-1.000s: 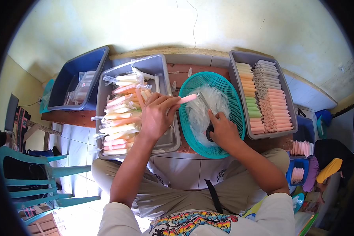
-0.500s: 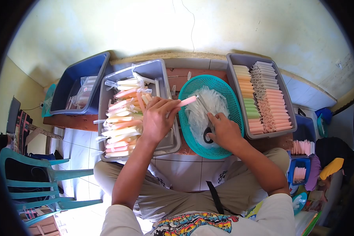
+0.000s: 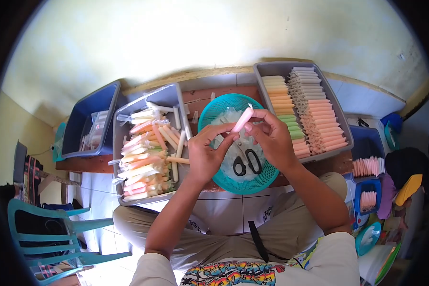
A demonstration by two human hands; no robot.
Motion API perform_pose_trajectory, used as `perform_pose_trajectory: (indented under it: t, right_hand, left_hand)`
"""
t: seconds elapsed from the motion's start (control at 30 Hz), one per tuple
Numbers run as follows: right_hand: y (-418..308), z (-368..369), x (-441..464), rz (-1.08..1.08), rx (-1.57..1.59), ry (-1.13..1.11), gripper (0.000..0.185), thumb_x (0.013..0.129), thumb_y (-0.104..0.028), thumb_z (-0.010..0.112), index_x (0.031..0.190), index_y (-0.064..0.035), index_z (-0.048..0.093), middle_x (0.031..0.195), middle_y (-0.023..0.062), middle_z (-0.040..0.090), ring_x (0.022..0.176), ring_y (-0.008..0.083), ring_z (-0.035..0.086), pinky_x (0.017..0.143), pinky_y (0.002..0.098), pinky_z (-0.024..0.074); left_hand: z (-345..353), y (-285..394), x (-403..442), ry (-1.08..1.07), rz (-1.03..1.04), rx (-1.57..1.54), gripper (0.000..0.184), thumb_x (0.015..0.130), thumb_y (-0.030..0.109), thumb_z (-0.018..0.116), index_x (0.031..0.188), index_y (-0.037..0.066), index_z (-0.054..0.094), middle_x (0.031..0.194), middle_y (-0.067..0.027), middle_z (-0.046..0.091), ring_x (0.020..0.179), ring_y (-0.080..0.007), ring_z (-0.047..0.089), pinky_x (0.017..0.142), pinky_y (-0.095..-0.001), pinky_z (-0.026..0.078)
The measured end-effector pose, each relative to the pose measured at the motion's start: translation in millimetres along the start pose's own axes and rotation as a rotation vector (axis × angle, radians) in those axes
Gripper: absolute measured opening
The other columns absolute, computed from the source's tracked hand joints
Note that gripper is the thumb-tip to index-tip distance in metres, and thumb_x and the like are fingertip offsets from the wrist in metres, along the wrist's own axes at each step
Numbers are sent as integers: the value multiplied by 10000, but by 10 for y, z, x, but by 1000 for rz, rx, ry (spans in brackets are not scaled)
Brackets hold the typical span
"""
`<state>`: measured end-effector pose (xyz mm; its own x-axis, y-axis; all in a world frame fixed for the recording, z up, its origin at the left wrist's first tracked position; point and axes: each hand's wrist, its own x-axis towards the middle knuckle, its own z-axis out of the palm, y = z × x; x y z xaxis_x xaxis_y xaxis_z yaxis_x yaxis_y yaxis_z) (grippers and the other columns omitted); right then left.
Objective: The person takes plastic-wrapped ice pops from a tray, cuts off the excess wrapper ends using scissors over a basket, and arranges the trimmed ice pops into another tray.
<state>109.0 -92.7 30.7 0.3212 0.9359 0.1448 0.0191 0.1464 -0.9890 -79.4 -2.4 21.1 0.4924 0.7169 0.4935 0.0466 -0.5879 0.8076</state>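
Note:
My left hand (image 3: 208, 151) pinches the lower end of a pink ice pop (image 3: 243, 120) in a knotted clear plastic tube. The fingers of my right hand (image 3: 274, 143) close on its upper part. Both hands are above a turquoise mesh basket (image 3: 233, 98), which holds clear plastic scraps (image 3: 229, 117). On the scraps lie black-handled scissors (image 3: 248, 159), blades partly hidden under the hands. Left of the basket, a grey tub (image 3: 180, 102) holds a loose heap of pale, pink and orange ice pops (image 3: 140, 157) with long plastic ends.
To the right, another grey tub (image 3: 345, 125) holds neat rows of white, orange, green and pink ice pops (image 3: 326, 119). A blue tub (image 3: 93, 114) with packed bags stands far left, near a turquoise chair (image 3: 47, 233). More pink pops sit in blue containers (image 3: 368, 150) at right.
My right hand has let go of the scissors, which now lie in the basket. It has moved up to the pink ice pop, now held between both hands and tilted more upright.

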Motion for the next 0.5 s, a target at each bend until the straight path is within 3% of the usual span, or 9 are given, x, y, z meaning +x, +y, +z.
perform_pose_trajectory:
  t: [0.2, 0.4, 0.43, 0.5]
  right_hand:
    - [-125, -409, -9, 14, 5, 29, 392, 1034, -258, 806, 1329, -12, 725, 1182, 65, 771, 1013, 123, 714, 783, 293, 572]
    - [-133, -958, -10, -82, 39, 65, 330, 1051, -182, 774, 1314, 14, 732, 1157, 77, 787, 1053, 149, 735, 922, 314, 594]
    - [-172, -1065, -16, -103, -77, 77, 317, 1054, -176, 768, 1302, 19, 736, 1132, 86, 794, 1031, 143, 740, 912, 308, 592]
    - [-243, -1226, -22, -117, -195, 88, 304, 1058, -171, 761, 1290, 24, 739, 1106, 95, 800, 1010, 138, 746, 903, 301, 589]
  left_hand:
    - [531, 145, 197, -81, -28, -109, 254, 958, 0, 848, 1210, -4, 815, 1116, -88, 841, 1012, -147, 774, 926, -311, 607]
    - [953, 214, 415, -133, 84, -56, 232, 1008, 49, 801, 1239, 34, 809, 1092, -74, 833, 1032, -151, 769, 909, -328, 592]
    - [1054, 156, 451, -98, 133, -76, 243, 991, 30, 790, 1232, 57, 788, 1049, -105, 824, 960, -230, 785, 875, -359, 590]
    - [1191, 120, 497, -114, 124, -58, 271, 1005, 30, 773, 1275, 59, 777, 1101, -103, 827, 1009, -219, 780, 902, -352, 588]
